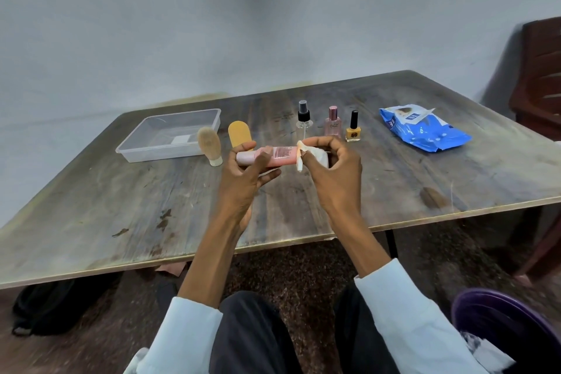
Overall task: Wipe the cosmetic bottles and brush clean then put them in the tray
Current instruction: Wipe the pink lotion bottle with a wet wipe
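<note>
My left hand (246, 179) grips a pink tube (274, 157) held level above the table. My right hand (334, 173) pinches a white wipe (315, 158) wrapped around the tube's right end. A clear plastic tray (212, 118) sits at the back left, with only a small white label showing inside. Beside the tray stands a beige tube (209, 143) on its cap, with an orange-tan tube (239, 133) just behind my left hand. Further right stand a clear spray bottle (304, 120), a pink perfume bottle (332, 121) and a yellow nail polish bottle (353, 127).
A blue wet-wipe pack (425, 127) lies at the back right of the worn wooden table (121, 206). A dark wooden chair (540, 76) stands at the far right. A black bag (45, 307) lies on the floor under the table's left side, and a purple stool (501, 319) is at my right.
</note>
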